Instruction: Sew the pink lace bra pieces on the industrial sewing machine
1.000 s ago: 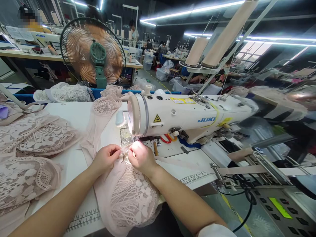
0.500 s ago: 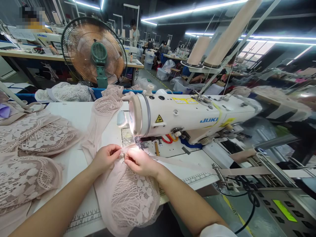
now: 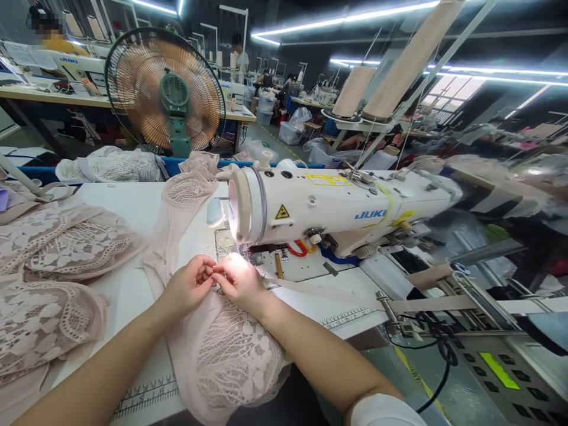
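Note:
Just in front of the sewing machine [image 3: 310, 204], my left hand [image 3: 190, 283] and my right hand [image 3: 237, 279] meet with fingertips pinched together. Between them is the upper edge of a pale pink lace bra [image 3: 237, 361], whose cup hangs over the table's front edge. My fingers cover the exact spot they grip. The machine's lamp shines brightly on my right hand, and the needle area lies right behind it. A pale elastic band [image 3: 310, 288] runs from near my right hand to a metal feeder [image 3: 386, 302] on the right.
More lace bras [image 3: 57, 331] are piled at the left, and another bra [image 3: 186, 189] lies behind my hands. Red-handled scissors [image 3: 296, 248] rest under the machine arm. A fan [image 3: 173, 94] stands beyond the table. A control panel [image 3: 499, 370] sits at lower right. Other people work farther back.
My right hand has shifted slightly left and up, its fingertips now meeting those of my left hand. The strip of fabric that showed between the hands is now covered. The view has shifted slightly.

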`<state>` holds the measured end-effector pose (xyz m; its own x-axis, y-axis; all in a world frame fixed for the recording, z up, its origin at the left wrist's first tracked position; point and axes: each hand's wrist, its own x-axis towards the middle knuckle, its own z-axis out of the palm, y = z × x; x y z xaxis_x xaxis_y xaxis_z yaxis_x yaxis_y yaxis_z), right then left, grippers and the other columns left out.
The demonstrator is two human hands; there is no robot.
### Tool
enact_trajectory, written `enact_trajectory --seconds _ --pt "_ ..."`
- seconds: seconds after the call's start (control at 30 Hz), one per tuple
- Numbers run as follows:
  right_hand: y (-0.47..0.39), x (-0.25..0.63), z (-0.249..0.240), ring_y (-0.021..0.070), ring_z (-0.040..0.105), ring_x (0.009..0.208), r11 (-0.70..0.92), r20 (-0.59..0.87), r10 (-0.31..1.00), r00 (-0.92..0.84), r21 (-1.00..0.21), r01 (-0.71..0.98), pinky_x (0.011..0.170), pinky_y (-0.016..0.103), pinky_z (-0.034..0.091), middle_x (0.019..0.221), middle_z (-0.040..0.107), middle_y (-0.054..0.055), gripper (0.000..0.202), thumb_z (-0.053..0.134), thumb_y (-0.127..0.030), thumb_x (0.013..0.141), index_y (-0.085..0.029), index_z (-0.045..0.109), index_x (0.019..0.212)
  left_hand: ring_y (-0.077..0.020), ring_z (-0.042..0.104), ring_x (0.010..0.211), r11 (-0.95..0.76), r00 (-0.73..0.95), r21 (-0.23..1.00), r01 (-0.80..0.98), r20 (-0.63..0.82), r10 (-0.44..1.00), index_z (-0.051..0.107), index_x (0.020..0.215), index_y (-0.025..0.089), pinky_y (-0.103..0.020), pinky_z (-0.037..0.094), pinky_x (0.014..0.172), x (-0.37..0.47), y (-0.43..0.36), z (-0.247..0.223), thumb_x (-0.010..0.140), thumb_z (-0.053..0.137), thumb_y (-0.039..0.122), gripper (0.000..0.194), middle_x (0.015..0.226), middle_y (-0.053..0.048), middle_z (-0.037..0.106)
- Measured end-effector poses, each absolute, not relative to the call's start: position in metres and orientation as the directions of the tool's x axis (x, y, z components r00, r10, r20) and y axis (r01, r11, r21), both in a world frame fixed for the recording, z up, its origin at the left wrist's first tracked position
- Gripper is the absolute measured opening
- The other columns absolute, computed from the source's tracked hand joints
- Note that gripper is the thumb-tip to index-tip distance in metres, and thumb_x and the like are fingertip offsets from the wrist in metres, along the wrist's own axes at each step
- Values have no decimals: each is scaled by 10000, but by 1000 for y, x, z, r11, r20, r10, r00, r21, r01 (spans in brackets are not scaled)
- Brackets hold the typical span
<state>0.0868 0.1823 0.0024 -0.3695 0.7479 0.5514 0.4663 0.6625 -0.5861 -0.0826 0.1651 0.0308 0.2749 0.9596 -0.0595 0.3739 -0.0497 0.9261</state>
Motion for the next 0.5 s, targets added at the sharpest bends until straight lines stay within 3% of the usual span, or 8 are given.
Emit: enact_trajectory --seconds 0.2,0.3,0.43,0.5 --pt "176 98 15 194 575 787 689 627 715 -311 -556 465 697 310 480 815 614 68 235 429 -286 971 -205 601 832 -203 632 791 9 226 926 376 -102 969 493 1009 210 -378 494 762 -88 169 31 752 558 453 359 848 -13 639" --pt "176 101 14 187 569 740 671 560 740 -371 -578 465 673 306 473 778 606 56 252 425 -320 979 -202 593 833 -204 642 806 51 228 936 348 -137 964 486 1006 209 -374 496 768 -90 171 31 725 579 442 376 879 -18 629" --pt "179 97 7 188 590 766 631 465 775 -427 -595 498 692 299 483 821 640 44 179 553 -300 926 -187 620 1047 -211 640 884 7 284 945 326 -105 953 492 1036 207 -368 491 813 -88 170 28 731 578 428 387 941 -37 634" --pt "181 95 4 178 580 730 612 428 790 -439 -597 519 661 287 471 783 622 29 89 586 -260 899 -199 640 937 -183 619 811 -4 301 944 331 -101 948 490 1039 211 -330 479 747 -88 168 27 722 578 416 388 951 -30 638"
